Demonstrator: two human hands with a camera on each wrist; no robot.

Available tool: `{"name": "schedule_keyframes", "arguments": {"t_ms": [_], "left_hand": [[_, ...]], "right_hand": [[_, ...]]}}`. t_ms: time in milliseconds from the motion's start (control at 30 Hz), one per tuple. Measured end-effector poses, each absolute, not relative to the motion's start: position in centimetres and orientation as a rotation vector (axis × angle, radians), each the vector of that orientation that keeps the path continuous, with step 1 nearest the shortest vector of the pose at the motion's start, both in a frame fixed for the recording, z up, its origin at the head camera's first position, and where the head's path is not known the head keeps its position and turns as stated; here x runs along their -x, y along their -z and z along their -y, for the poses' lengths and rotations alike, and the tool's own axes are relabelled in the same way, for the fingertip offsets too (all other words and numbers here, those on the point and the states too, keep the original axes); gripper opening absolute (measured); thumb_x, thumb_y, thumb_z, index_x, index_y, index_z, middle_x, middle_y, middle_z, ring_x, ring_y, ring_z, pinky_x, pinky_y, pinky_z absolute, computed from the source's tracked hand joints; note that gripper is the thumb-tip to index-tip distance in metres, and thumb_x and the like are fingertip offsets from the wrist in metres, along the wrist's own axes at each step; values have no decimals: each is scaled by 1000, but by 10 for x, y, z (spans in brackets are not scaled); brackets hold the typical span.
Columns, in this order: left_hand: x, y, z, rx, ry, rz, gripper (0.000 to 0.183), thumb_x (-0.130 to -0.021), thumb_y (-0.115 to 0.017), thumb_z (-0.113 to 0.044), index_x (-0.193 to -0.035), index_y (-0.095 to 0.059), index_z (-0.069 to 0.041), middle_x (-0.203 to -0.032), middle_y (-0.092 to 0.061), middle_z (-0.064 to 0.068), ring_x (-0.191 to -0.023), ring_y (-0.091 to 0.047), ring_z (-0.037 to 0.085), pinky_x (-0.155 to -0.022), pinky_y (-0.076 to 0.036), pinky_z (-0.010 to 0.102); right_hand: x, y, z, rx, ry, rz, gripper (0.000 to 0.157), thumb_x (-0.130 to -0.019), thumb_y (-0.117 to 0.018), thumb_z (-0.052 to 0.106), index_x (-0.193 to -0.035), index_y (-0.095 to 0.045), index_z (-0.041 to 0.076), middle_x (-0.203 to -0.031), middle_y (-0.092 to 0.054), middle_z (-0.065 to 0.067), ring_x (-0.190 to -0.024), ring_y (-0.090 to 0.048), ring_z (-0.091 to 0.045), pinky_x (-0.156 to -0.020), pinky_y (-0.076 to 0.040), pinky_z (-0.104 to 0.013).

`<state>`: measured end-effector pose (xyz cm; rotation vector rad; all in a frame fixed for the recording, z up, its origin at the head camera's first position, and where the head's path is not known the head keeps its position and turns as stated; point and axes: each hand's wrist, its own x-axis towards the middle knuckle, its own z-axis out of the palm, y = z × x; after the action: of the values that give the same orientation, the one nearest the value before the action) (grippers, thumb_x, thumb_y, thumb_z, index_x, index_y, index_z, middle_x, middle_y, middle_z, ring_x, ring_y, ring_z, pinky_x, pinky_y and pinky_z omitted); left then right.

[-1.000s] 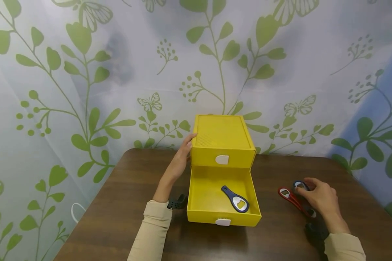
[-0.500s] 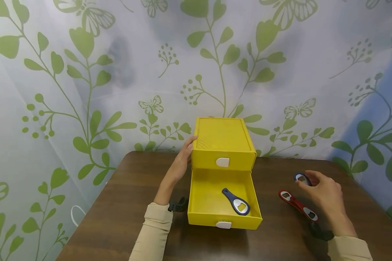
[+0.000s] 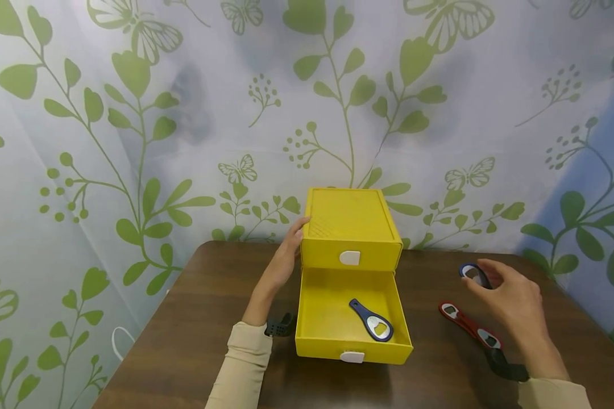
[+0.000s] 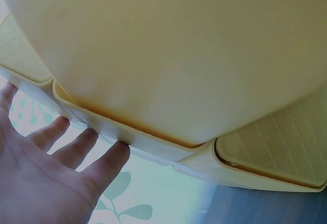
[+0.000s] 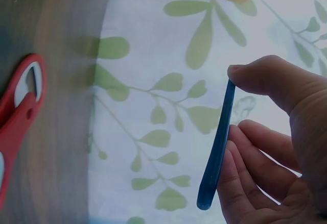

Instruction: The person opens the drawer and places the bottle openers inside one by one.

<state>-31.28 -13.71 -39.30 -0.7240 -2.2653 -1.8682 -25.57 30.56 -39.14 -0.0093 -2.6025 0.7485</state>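
My right hand (image 3: pixel 518 298) pinches a blue bottle opener (image 5: pixel 217 152) between thumb and fingers, raised above the table at the right. In the right wrist view the opener appears edge-on. With its fingers fairly straight, my left hand (image 3: pixel 280 262) touches the left side of a small yellow drawer unit (image 3: pixel 353 213). The left wrist view shows those fingertips (image 4: pixel 121 150) against the plastic wall. The unit's lower drawer (image 3: pixel 319 301) is pulled out, and another blue bottle opener (image 3: pixel 364 312) lies inside it. Two red bottle openers (image 3: pixel 465 324) lie overlapping on the table, below and left of my right hand.
The upper drawer (image 3: pixel 324 254) is closed and has a white handle. Behind the dark wooden table (image 3: pixel 210 284) hangs a leaf-patterned curtain (image 3: pixel 225 113). A white cable (image 3: pixel 115 343) loops beside the table's left edge.
My right hand has lifted the blue bottle opener off the table, uncovering more of the red openers. My left hand stays at the unit's side. The head view has shifted slightly.
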Motion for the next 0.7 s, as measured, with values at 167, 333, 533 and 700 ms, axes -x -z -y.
{"name": "schedule_keyframes", "arguments": {"t_ms": [167,333,533,700], "left_hand": [[311,392,137,729,1865,2264,54,-112,-24,-49,-163,-26,-29,-172,-15,1,-156,-21,31,-117,-26,69],[310,392,136,721,1870,2268,54,-112,-25,-51,-162,-26,-30,-172,-14,0,-157,-20,30,-118,-25,69],[311,393,137,725,1861,2262,53,-112,-25,-49,-162,-26,-30,-171,-15,0,-156,-23,30,-118,-27,68],[311,394,137,740,1861,2256,54,-113,-25,-47,-163,-26,-27,-172,-15,3,-156,-22,31,-117,-26,70]], "right_hand": [[250,382,-295,-21,-751,2566,62,-92,-77,36,-139,-61,-1,-126,-67,-30,-108,-66,-49,-84,-45,-62],[244,375,-283,-74,-743,2507,57,-90,-80,32,-135,-65,0,-119,-70,-29,-104,-69,-48,-82,-47,-61],[238,368,-272,-136,-739,2452,56,-87,-83,28,-132,-67,0,-117,-71,-29,-101,-69,-48,-81,-47,-61],[233,362,-263,-171,-727,2417,55,-85,-85,27,-130,-68,0,-115,-71,-27,-99,-69,-46,-81,-48,-61]]}}
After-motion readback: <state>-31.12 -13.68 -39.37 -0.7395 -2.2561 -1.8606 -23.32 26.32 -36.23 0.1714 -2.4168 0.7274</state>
